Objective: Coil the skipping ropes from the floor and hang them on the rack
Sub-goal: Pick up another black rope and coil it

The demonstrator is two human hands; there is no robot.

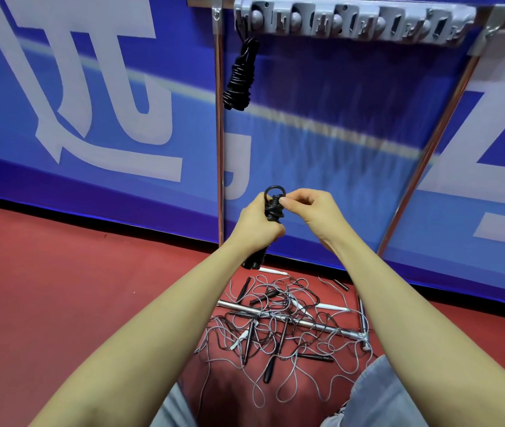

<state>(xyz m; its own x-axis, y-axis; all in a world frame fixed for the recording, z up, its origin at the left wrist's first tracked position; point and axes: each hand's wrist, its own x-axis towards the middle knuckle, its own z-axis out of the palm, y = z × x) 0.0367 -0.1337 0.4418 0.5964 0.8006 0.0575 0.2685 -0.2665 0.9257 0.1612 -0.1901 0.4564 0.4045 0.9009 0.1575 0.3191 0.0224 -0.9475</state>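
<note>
One coiled black rope [240, 77] hangs from the leftmost hook of the grey rack [352, 21]. A second black bundle [273, 208] is gripped in the left hand [257, 223], while the right hand [308, 209] pinches its top loop. Below, a tangle of loose ropes [282, 331], too knotted to count, lies on the red floor [60, 288] over the rack's metal base bar [315, 325].

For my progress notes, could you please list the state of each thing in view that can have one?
Hung rope: coiled, hanging from the rack's leftmost hook.
Rack: upright against the blue banner; its other hooks look bare.
Rope bundle: coiled, off the floor, loop standing at its top.
Left hand: grips the bundle's middle.
Right hand: pinches the bundle's top.
Rope pile: tangled, uncoiled, on the floor.
</note>
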